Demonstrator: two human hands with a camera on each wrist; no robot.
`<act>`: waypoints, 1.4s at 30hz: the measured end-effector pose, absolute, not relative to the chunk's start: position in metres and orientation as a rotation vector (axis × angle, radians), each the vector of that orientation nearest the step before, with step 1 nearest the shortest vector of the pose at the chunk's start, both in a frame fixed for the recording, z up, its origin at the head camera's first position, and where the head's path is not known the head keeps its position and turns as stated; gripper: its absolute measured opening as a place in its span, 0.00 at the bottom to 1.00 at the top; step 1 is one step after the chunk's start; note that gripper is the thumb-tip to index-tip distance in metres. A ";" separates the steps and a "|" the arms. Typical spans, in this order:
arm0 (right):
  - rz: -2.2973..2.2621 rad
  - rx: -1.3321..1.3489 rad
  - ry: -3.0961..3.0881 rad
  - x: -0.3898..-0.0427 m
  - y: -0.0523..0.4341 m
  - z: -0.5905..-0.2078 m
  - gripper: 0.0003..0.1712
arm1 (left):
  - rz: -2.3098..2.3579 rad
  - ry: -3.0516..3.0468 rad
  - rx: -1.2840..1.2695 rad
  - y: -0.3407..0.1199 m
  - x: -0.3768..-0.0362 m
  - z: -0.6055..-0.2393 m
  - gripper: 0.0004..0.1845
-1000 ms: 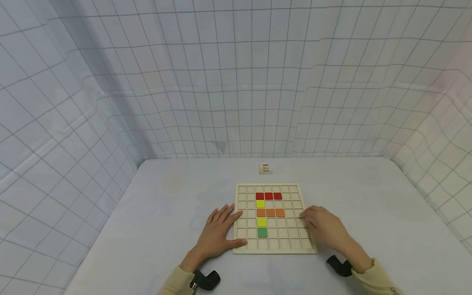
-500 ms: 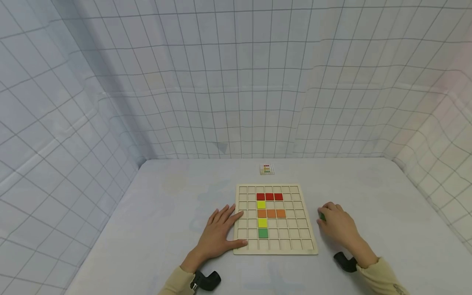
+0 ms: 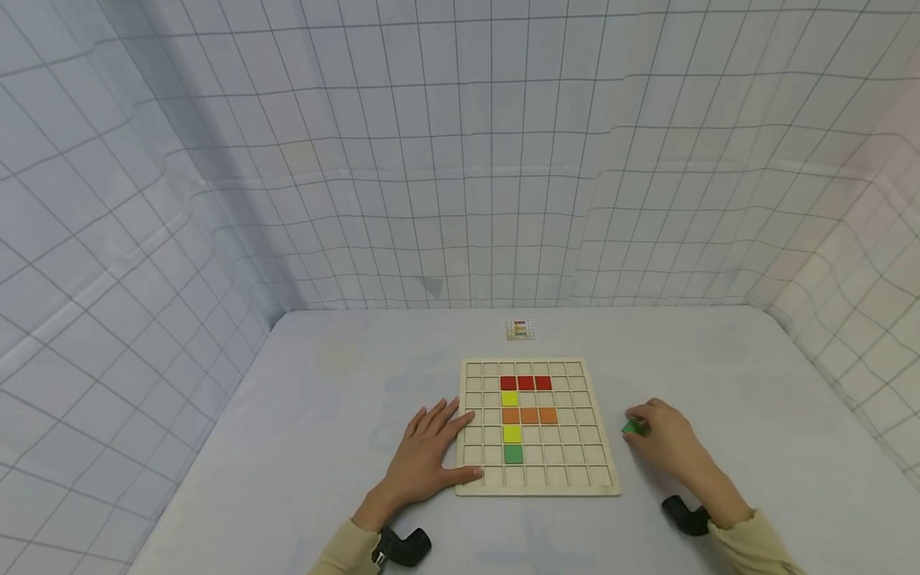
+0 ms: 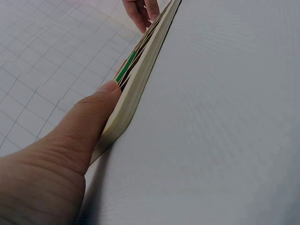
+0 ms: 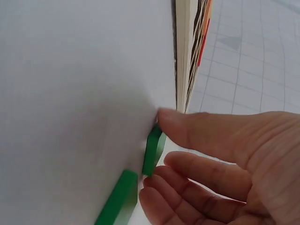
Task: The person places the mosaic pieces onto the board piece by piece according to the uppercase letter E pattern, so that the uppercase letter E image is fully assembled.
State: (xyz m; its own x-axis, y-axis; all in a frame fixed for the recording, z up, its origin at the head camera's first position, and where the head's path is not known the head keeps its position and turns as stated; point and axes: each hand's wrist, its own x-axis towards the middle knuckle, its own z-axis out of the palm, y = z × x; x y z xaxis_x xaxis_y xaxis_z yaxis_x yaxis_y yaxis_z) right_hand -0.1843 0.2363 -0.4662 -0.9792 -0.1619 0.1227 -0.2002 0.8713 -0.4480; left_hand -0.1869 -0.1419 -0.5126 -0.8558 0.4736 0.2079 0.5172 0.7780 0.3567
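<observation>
Gridded white cloth hangs behind a pale table [image 3: 302, 415], where the right hand [image 3: 664, 439], which lay on the right edge of the wooden grid board [image 3: 535, 485] a second ago, has moved off onto the cloth just beside it and now pinches a flat green tile [image 5: 153, 150] between thumb and fingertips, a second green tile [image 5: 117, 199] lying next to it. Left hand [image 3: 424, 455] stays flat with fingers spread, thumb against the board's left near corner. Shallow square cells hold smooth tiles: three red [image 3: 525, 383], two yellow [image 3: 509, 398], three orange [image 3: 529, 416], one green [image 3: 513, 454].
</observation>
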 end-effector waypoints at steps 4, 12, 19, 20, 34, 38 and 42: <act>0.744 0.251 -2.983 -0.184 0.241 -0.464 0.18 | -0.616 -2.865 -0.796 -0.142 -0.187 -0.513 0.47; 0.708 0.273 -2.990 -0.183 0.244 -0.460 0.13 | -0.604 -2.875 -0.788 -0.141 -0.187 -0.512 0.47; 0.767 0.274 -3.013 -0.185 0.244 -0.461 0.12 | -0.581 -2.870 -0.791 -0.141 -0.187 -0.513 0.47; 0.784 0.268 -3.017 -0.185 0.244 -0.461 0.12 | -0.580 -2.868 -0.792 -0.141 -0.187 -0.513 0.47; 0.856 0.353 -2.909 -0.182 0.237 -0.463 0.10 | -0.582 -2.865 -0.800 -0.141 -0.188 -0.512 0.46; 0.920 0.453 -2.785 -0.181 0.228 -0.463 0.10 | -0.584 -2.864 -0.795 -0.141 -0.187 -0.512 0.46; 1.106 0.560 -2.692 -0.180 0.215 -0.463 0.11 | -0.590 -2.863 -0.794 -0.141 -0.187 -0.513 0.47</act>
